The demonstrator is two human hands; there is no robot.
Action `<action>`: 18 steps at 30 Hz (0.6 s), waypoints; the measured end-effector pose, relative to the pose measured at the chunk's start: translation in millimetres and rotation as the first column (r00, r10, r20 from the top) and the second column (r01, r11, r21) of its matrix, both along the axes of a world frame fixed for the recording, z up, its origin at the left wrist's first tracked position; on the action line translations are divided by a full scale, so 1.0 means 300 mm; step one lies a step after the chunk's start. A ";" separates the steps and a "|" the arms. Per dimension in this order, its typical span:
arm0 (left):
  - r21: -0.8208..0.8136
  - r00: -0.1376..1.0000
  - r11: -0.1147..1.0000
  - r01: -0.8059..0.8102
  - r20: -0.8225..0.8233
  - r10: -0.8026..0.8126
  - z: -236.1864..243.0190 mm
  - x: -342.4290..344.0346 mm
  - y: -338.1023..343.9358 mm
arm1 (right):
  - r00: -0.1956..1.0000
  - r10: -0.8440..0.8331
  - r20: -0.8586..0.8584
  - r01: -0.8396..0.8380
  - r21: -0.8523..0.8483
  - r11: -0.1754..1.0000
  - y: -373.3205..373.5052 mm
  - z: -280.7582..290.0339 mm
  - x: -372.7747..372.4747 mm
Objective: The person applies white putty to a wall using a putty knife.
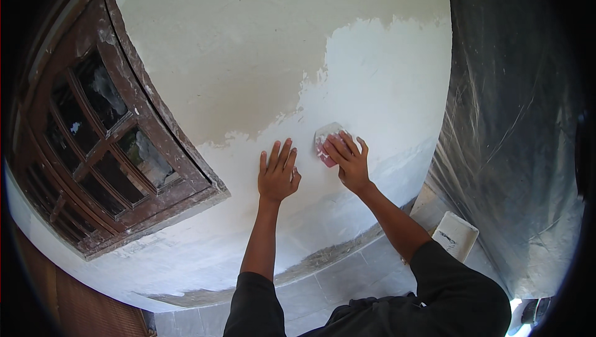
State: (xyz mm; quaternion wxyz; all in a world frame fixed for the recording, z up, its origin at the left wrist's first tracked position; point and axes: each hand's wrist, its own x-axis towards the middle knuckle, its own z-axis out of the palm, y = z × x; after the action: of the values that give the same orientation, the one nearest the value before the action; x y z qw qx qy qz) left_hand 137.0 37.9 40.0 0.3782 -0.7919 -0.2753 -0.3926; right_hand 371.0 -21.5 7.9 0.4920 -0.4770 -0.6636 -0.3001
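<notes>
My right hand (351,164) is closed on a small, flat pink piece (325,152) smeared with white, pressed to the wall; it looks like sandpaper, but its exact kind is not clear. A pale, rounded edge shows above it, against the wall. To the left, my left hand (278,172) lies flat with fingers spread, touching the same wall and holding nothing. Around both hands the wall (385,76) is coated white. Higher up and to the left, a beige-grey area (230,39) meets the white along a ragged edge.
A brown wooden window (112,138) with small panes and white smears is set into the wall at left. Clear plastic sheeting (515,120) hangs at right. A white rectangular tray (455,236) rests low at right, near the grey tiled floor (347,278).
</notes>
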 end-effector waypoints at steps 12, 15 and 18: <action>-0.021 1.000 1.000 0.003 0.004 -0.003 0.000 -0.006 0.004 | 0.997 0.047 -0.062 -0.016 0.430 0.903 0.044 0.642 0.050; -0.027 1.000 1.000 0.013 0.025 -0.012 -0.004 0.001 -0.014 | 0.998 -0.022 -0.060 0.042 0.347 0.937 0.098 0.663 0.064; -0.152 0.997 0.987 0.041 0.072 -0.030 -0.012 0.005 -0.051 | 1.000 0.006 -0.001 -0.006 0.169 0.986 0.060 0.342 0.061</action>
State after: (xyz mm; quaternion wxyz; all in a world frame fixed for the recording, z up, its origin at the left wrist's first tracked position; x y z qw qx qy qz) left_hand 138.6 22.7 36.3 0.2992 -0.8093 -0.3034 -0.4043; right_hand 389.3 -3.5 110.4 0.5321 -0.4319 -0.6367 -0.3535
